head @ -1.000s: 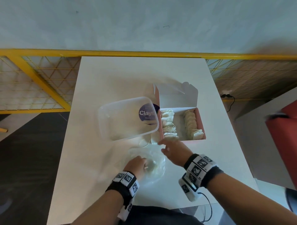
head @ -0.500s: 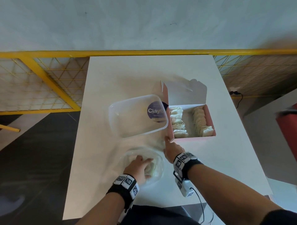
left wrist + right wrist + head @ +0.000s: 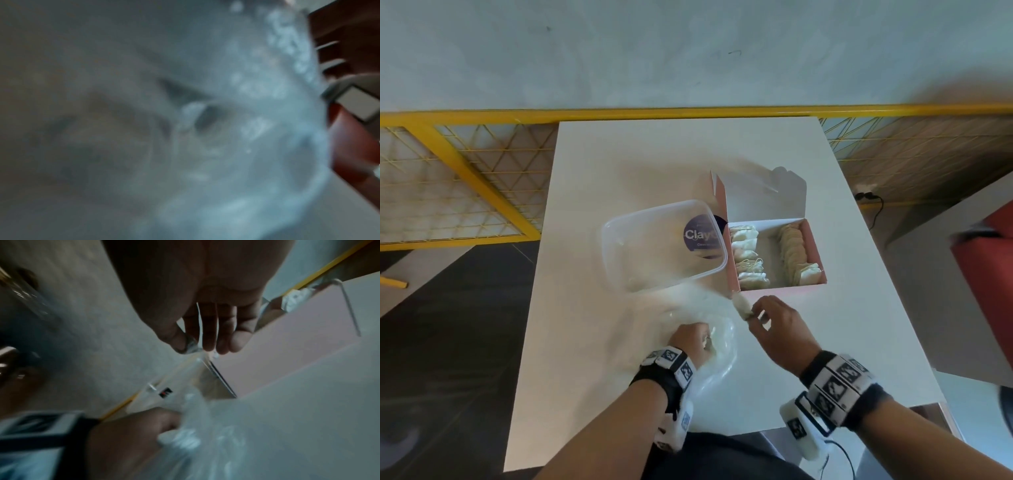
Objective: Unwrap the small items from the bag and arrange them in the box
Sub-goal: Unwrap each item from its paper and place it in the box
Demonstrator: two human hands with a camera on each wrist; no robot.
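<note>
A pink box (image 3: 816, 240) stands open on the white table, with two rows of pale tea bags (image 3: 748, 260) inside. In front of it lies a clear plastic bag (image 3: 722, 356). My left hand (image 3: 705, 342) grips the bag's crumpled plastic, seen too in the right wrist view as left hand (image 3: 133, 434) and bag (image 3: 195, 443). My right hand (image 3: 751, 313) hovers just before the box's front left corner and pinches a small pale wrapped item (image 3: 742, 306) between thumb and forefinger. The right wrist view shows that item (image 3: 192, 346) at the fingertips (image 3: 207, 344). The left wrist view is blurred plastic (image 3: 226, 129).
A clear plastic tub (image 3: 654, 253) with a purple round label (image 3: 700, 236) lies left of the box, touching it. The box lid (image 3: 763, 198) stands up behind. A yellow mesh railing (image 3: 482, 178) runs beyond the table's far edge. A red seat (image 3: 989, 267) is at the right.
My right hand went from the box's front left corner down to the bag and has come up pinching a small wrapped item. My left hand has stayed on the bag.
</note>
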